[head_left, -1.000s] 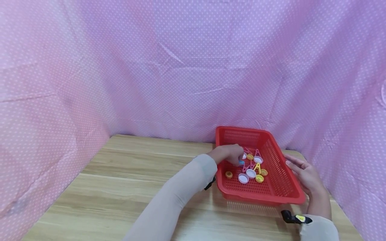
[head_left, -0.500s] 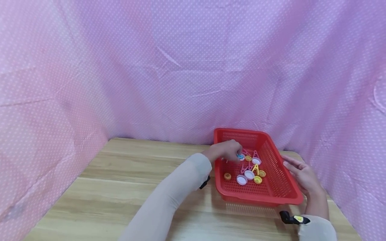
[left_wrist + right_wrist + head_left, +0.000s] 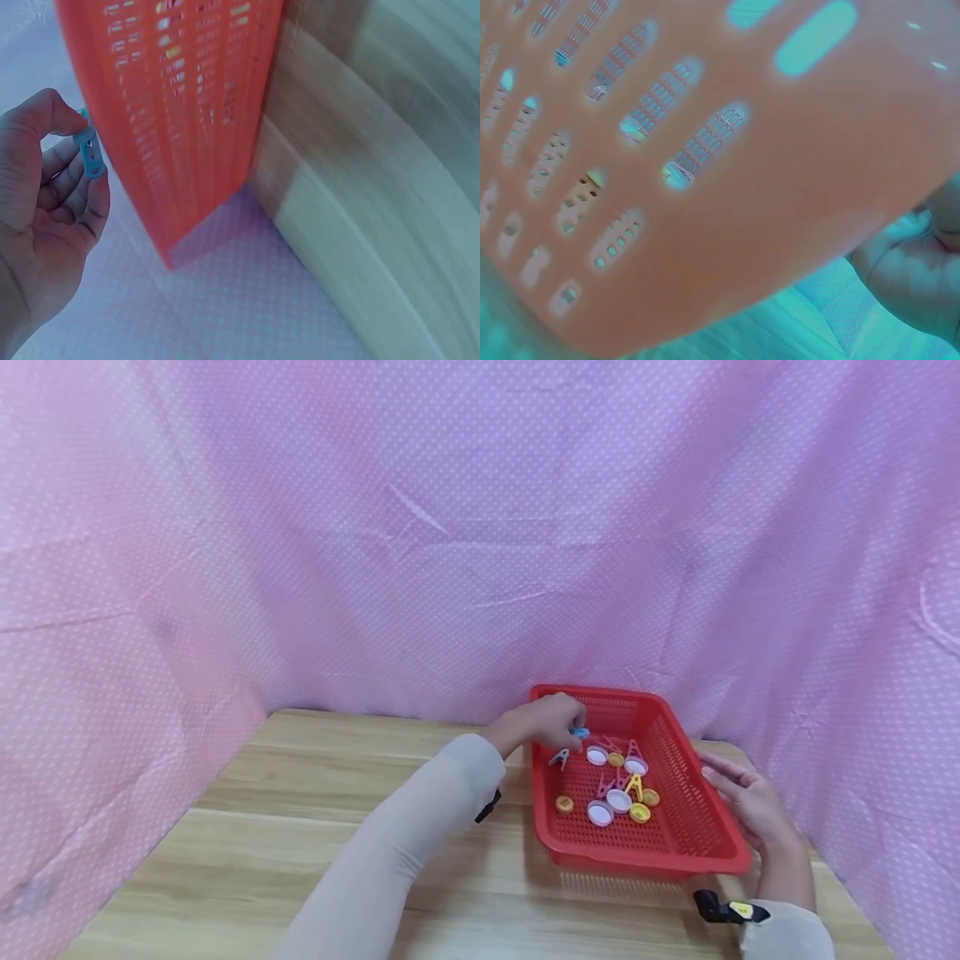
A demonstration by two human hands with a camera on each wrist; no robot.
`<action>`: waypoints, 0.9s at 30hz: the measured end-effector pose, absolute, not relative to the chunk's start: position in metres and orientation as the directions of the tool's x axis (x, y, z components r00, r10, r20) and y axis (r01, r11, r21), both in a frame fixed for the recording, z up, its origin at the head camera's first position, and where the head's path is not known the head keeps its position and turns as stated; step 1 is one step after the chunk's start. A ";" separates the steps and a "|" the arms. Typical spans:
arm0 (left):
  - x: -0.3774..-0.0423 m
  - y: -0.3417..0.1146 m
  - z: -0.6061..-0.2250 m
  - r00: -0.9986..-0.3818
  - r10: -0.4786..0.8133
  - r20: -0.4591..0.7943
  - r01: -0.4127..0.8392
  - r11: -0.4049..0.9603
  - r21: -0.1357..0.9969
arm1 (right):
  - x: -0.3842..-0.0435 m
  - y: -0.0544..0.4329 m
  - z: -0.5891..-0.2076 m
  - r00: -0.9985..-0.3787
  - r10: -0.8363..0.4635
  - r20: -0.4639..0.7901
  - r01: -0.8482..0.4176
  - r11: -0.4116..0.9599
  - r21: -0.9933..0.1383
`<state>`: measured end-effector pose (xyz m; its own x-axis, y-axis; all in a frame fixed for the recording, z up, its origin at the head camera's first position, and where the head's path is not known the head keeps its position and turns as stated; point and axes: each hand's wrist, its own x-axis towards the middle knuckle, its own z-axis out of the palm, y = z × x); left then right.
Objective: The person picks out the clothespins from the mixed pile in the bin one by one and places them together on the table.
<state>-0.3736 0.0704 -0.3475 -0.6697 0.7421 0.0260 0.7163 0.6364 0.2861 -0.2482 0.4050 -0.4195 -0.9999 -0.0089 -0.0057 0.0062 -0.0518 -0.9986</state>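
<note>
My left hand [image 3: 551, 720] pinches a blue clothespin [image 3: 580, 732] over the back left part of a red basket [image 3: 645, 862]. The thumb and fingertips grip its ends in the left wrist view, where the clothespin [image 3: 91, 152] shows beside the basket's rim. Below that hand lies a grey clothespin [image 3: 560, 759]. At the basket's right side, my right hand [image 3: 757, 806] rests with outstretched fingers and thumb against the rim. The right wrist view has the basket's slotted wall [image 3: 780, 202] filling most of it, with part of the right hand [image 3: 915, 274] at the edge.
Inside the basket lie white-lined caps [image 3: 618, 800], yellow caps [image 3: 640, 812], an orange cap [image 3: 564, 804], a yellow clothespin [image 3: 635, 787] and several pink clothespins [image 3: 604, 786]. The basket stands on a wooden table [image 3: 247, 852]. Pink dotted cloth [image 3: 450, 568] hangs behind and at both sides.
My left hand has lifted the blue clothespin and moved back and left with it, uncovering the grey clothespin. The right hand has stayed at the basket's rim.
</note>
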 end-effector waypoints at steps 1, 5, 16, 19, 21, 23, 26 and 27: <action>-0.374 0.068 -0.346 -0.669 0.742 0.032 0.718 0.635 0.285 | -0.248 0.405 -0.420 -1.000 -0.010 -0.006 0.007 -0.053 -0.999; -0.379 0.058 -0.342 -0.662 0.747 0.062 0.732 0.626 0.271 | -0.247 0.406 -0.420 -1.000 -0.003 -0.013 0.013 -0.044 -0.999; -0.388 0.017 -0.333 -0.699 0.708 0.097 0.697 0.646 0.310 | -0.247 0.404 -0.421 -0.999 0.025 -0.025 0.025 -0.012 -1.000; -0.391 0.003 -0.332 -0.710 0.692 0.127 0.691 0.652 0.313 | -0.247 0.404 -0.420 -0.999 0.033 -0.030 0.030 -0.006 -1.000; -0.392 -0.007 -0.332 -0.715 0.683 0.145 0.687 0.651 0.322 | -0.248 0.404 -0.419 -0.999 0.040 -0.036 0.035 -0.006 -0.999; -0.394 -0.017 -0.333 -0.719 0.677 0.159 0.684 0.650 0.331 | -0.248 0.403 -0.419 -0.999 0.038 -0.036 0.035 -0.010 -0.999; -0.395 -0.033 -0.333 -0.730 0.665 0.157 0.673 0.659 0.335 | -0.249 0.403 -0.420 -0.999 0.031 -0.026 0.026 -0.016 -1.000; -0.396 -0.038 -0.333 -0.734 0.660 0.158 0.669 0.666 0.328 | -0.249 0.403 -0.420 -0.999 0.029 -0.022 0.022 -0.018 -1.000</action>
